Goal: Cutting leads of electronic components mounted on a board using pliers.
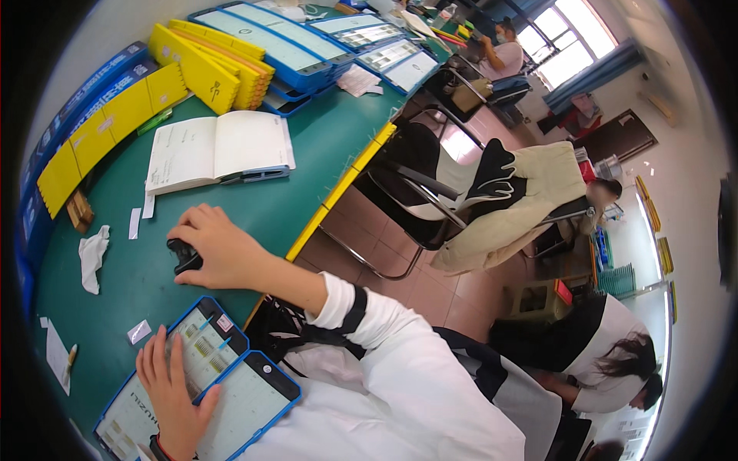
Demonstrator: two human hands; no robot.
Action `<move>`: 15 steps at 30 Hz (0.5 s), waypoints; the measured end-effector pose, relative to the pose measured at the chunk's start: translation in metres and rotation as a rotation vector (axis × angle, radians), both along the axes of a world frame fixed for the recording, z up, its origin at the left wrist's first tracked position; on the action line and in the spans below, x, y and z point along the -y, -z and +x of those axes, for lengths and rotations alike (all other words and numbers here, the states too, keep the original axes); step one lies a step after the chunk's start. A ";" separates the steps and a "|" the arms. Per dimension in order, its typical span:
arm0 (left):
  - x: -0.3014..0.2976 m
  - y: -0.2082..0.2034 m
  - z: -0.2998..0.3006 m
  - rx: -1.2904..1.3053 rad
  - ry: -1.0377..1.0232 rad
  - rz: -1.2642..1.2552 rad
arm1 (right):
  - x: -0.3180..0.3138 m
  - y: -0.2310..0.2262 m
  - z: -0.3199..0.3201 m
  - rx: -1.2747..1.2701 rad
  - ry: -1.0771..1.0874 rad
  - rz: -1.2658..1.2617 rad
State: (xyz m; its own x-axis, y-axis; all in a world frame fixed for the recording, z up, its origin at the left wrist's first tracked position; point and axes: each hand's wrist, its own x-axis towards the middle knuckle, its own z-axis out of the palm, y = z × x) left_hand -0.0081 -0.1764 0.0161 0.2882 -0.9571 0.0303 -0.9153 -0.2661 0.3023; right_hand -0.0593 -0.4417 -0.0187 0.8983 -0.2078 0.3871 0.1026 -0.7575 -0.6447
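An open blue-framed slide case lies at the table's near edge, with greenish and brownish samples in rows under its clear panels. My left hand rests palm down on this case, its fingers spread and holding nothing. Beyond the case, my right hand grips a small black object on the green table; fingers and thumb close around it, and its kind is not clear. Close to the case lies a small white label. Farther off is an open notebook with a dark pen at its edge.
Yellow folders and blue binders line the table's far left. More blue slide cases are stacked at the back. A crumpled tissue and a wood block lie leftward. A chair stands beside the table; other people sit around.
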 end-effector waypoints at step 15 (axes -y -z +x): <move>0.006 -0.009 0.016 -0.001 0.058 -0.087 | -0.006 -0.018 0.008 0.139 0.041 0.034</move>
